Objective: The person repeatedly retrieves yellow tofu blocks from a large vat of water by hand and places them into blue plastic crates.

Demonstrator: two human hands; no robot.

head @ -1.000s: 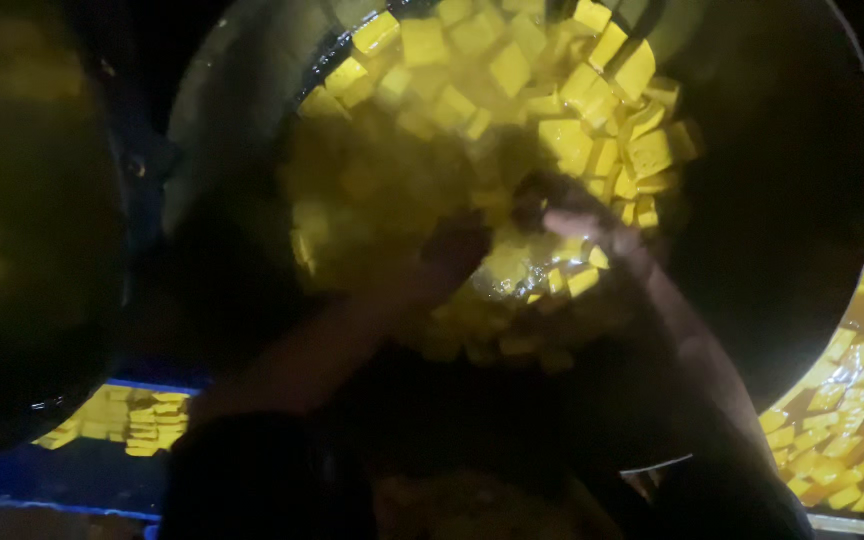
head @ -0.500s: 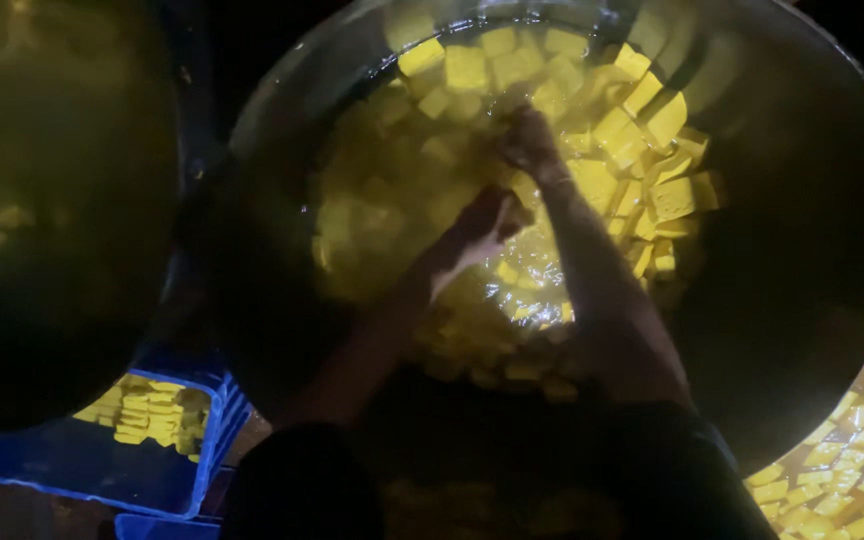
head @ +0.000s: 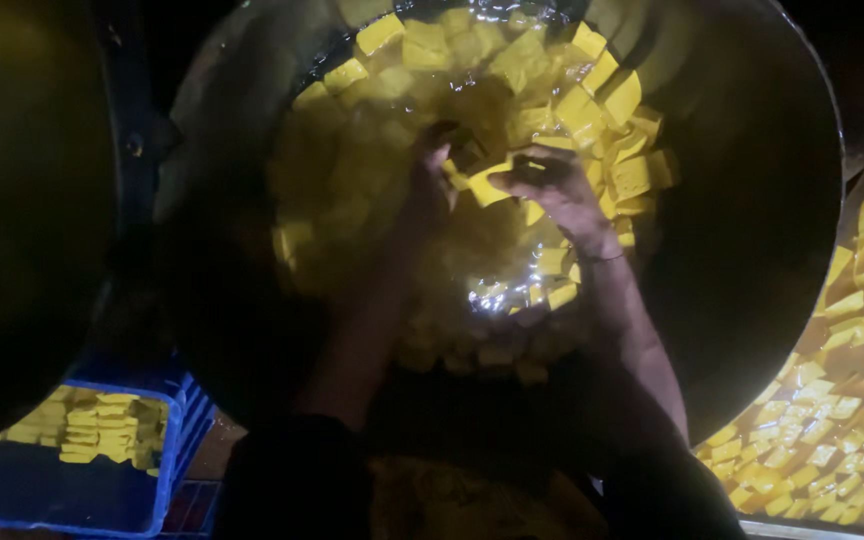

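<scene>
A large round metal pan [head: 752, 200] holds many yellow square blocks [head: 632, 175] floating in yellow liquid. Both my arms reach into it. My left hand [head: 430, 185] is in the middle of the pan, fingers curled among the blocks, in shadow. My right hand [head: 557, 190] is beside it, fingers closed around a yellow block [head: 487, 183] lifted between the two hands. Whether my left hand also grips that block is unclear in the dim light.
A second large dark pan [head: 22, 200] fills the left. A blue crate [head: 72, 490] with stacked yellow blocks sits at the lower left. More yellow blocks [head: 852, 340] lie spread on a surface at the right edge.
Both hands have moved farther up into the pan and come together. The right hand has picked up a yellow block from the liquid.
</scene>
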